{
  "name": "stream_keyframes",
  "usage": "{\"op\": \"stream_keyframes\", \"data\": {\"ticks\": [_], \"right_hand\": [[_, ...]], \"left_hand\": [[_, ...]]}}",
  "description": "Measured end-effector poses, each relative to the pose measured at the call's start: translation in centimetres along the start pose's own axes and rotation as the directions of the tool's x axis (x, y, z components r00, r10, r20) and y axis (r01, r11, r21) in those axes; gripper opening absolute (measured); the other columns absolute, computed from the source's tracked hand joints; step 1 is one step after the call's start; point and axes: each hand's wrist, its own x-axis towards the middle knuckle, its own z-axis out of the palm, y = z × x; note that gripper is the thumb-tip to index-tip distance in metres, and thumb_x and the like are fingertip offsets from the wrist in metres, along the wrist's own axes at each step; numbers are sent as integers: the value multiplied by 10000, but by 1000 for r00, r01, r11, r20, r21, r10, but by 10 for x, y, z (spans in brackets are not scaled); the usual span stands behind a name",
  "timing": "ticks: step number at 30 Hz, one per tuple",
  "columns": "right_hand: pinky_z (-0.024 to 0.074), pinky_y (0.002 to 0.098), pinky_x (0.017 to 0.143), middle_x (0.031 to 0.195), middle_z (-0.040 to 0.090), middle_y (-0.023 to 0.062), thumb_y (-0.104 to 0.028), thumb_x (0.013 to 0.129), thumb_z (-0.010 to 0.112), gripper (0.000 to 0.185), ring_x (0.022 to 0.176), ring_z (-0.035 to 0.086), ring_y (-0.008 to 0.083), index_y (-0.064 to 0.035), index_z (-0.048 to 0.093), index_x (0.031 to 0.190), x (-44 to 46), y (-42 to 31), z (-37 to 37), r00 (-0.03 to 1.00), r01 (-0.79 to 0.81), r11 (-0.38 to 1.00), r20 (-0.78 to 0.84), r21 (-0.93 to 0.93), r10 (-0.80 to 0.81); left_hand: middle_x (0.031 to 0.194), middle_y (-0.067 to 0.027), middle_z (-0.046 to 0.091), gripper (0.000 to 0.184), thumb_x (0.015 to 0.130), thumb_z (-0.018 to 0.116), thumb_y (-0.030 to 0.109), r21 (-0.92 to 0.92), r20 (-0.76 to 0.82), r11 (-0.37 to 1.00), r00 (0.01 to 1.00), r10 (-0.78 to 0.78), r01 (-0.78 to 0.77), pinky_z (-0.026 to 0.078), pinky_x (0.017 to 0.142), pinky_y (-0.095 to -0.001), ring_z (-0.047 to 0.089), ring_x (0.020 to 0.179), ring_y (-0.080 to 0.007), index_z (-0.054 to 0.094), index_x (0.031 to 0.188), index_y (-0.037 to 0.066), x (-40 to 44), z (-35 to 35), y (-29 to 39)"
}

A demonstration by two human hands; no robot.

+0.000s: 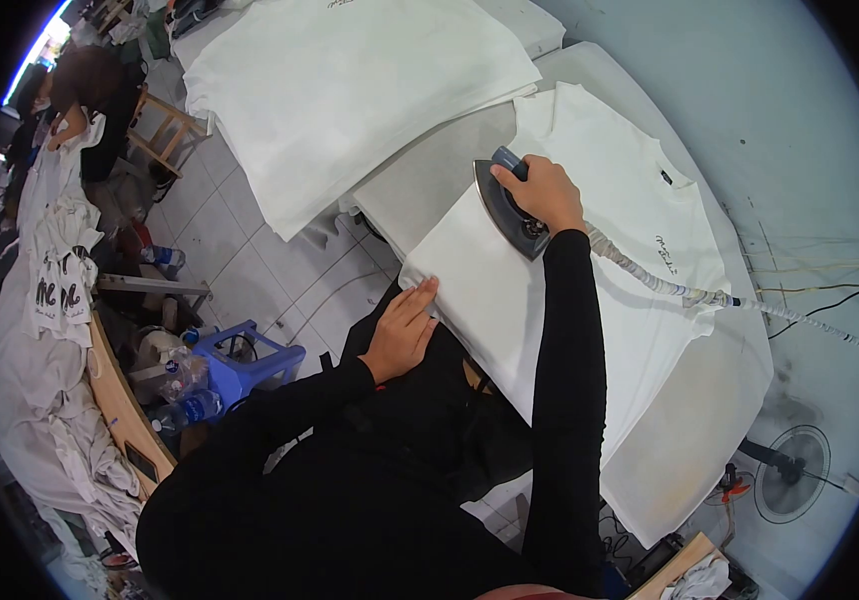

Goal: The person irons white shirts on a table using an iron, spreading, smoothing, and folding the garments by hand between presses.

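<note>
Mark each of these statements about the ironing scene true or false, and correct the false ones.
1. The right hand holds the iron. True.
2. The left hand is wrapped around the cord. False: its fingers touch the edge of the white shirt.
3. The plastic stool is red. False: it is blue.
4. The white shirt bears small dark writing. True.
5. The fan and the plastic stool are on the same side of the person. False: the fan is to the right, the plastic stool to the left.

Garment workshop; piled shirts (60,290), iron (513,212)
</note>
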Motion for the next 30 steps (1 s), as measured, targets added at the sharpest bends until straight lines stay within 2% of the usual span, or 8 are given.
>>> {"op": "stream_keyframes", "data": {"ticks": [3, 6, 9, 12, 30], "right_hand": [[624, 521, 890, 999, 836, 184, -703, 990, 713, 666, 979, 814, 393, -54, 825, 1085, -1, 0, -1, 1000, 15, 1000, -3, -9, -15], [624, 519, 889, 1000, 836, 182, -703, 991, 712, 664, 977, 814, 390, -55, 827, 1081, -3, -2, -3, 1000, 4, 1000, 0, -2, -4], [613, 499, 889, 1006, 835, 175, -719, 980, 721, 687, 983, 811, 386, -44, 817, 1064, -1, -1, -1, 1000, -6, 1000, 3, 7, 5], [613, 500, 893, 1010, 834, 178, -718, 981, 721, 685, 989, 810, 387, -45, 817, 1064, -2, -3, -3, 1000, -19, 1000, 14, 4, 19], [626, 520, 888, 990, 838, 180, -703, 989, 715, 658, 975, 816, 394, -61, 832, 1073, -1, 0, -1, 1000, 17, 1000, -1, -6, -17]], "left_hand": [[1679, -238, 570, 512, 1053, 690, 66, 1, 5, 1000, 1000, -5, 5, 465, 1258, -525, 584, 1523, -390, 598, 1521, -119, -1, 1, 0], [1678, -243, 570, 359, 1056, 691, 68, -8, 0, 1000, 1000, -5, 5, 469, 1254, -527, 582, 1527, -393, 688, 1368, -108, -1, 0, 0], [1680, -248, 567, 170, 1055, 698, 73, -1, -7, 1000, 1000, 7, -7, 473, 1248, -534, 581, 1530, -396, 726, 1120, -82, -1, 1, -1], [1680, -251, 567, 166, 1052, 705, 74, -6, -31, 1000, 999, 13, -13, 477, 1241, -539, 577, 1534, -400, 683, 951, -56, -1, 3, -1], [1671, -262, 571, 163, 1041, 712, 66, -20, -29, 1000, 1000, 8, -8, 474, 1249, -530, 590, 1517, -411, 683, 951, -67, 0, 3, 0]]}}
